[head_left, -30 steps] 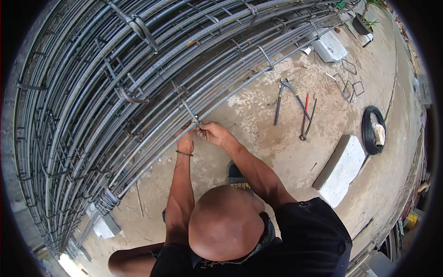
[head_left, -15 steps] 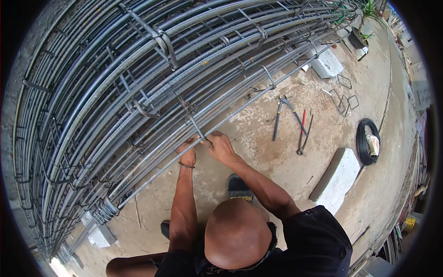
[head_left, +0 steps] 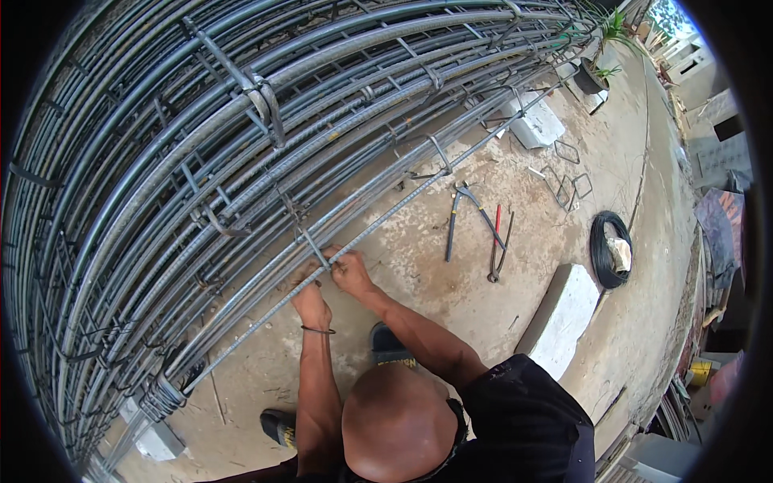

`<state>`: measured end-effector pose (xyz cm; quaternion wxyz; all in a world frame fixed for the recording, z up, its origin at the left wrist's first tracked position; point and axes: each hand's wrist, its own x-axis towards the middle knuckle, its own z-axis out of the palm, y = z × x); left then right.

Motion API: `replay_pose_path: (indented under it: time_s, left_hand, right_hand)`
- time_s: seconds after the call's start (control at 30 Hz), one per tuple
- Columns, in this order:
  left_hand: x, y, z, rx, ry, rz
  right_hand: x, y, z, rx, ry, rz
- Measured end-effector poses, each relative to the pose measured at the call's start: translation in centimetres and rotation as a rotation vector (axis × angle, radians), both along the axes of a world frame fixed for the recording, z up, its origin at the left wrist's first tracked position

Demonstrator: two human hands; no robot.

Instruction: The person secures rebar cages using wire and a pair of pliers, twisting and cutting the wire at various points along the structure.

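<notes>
Bends over the concrete floor, facing a stack of steel bars along its left and upper edges. Has the left hand at the outermost ribbed bar, with fingers bent up behind it and partly hidden by it. Has the right hand just beside, with fingers curled narrowly in where that bar meets a short steel crosspiece. Cannot tell whether either hand pinches anything. Wears a dark band on the left wrist and black sandals.

Near the middle of the floor, well apart from both hands, has blue-handled pincers lying with handles spread, and just beside them a red-handled tool. Toward the floor's right edge, has a coil of black wire with a pale stone at it, and near that a long white block. Toward the upper right corner of the floor, has bent metal squares, another white block and a potted plant.
</notes>
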<state>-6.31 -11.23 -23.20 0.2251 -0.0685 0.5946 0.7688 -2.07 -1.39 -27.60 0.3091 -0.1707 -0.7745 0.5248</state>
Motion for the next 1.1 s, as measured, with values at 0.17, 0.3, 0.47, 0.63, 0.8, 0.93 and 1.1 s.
replay_pose_path:
  time_s: [0.17, 0.3, 0.47, 0.63, 0.8, 0.93, 1.1]
  left_hand:
    - [-4.4, -2.9, -4.3, 0.293, -0.215, -0.225]
    - [-7.3, -3.1, -6.0, 0.355, -0.169, -0.547]
    - [-7.7, -1.6, -4.7, 0.179, -0.162, -0.841]
    - [-7.6, -2.1, -8.8, -0.218, 0.301, -0.532]
    - [-3.5, -0.2, -3.4, -0.201, 0.298, -0.288]
    - [-0.3, 2.3, -2.6, -0.053, 0.207, 0.042]
    - [-1.1, 3.7, -5.5, -0.114, 0.36, 0.316]
  right_hand:
    - [-0.7, 0.9, 0.0, -0.505, -0.139, 0.244]
    - [-0.8, 2.7, 1.5, -1.135, -0.209, 0.473]
    - [0.2, 3.7, -0.8, -1.613, -0.189, 0.578]
    - [0.5, 4.0, 1.0, -1.363, -0.509, 0.41]
    - [8.2, 5.8, 6.0, -0.675, -0.539, 0.048]
    - [15.0, 12.4, 7.4, 0.13, -0.684, -0.517]
    - [15.8, 18.6, 5.4, 0.296, -1.077, -0.704]
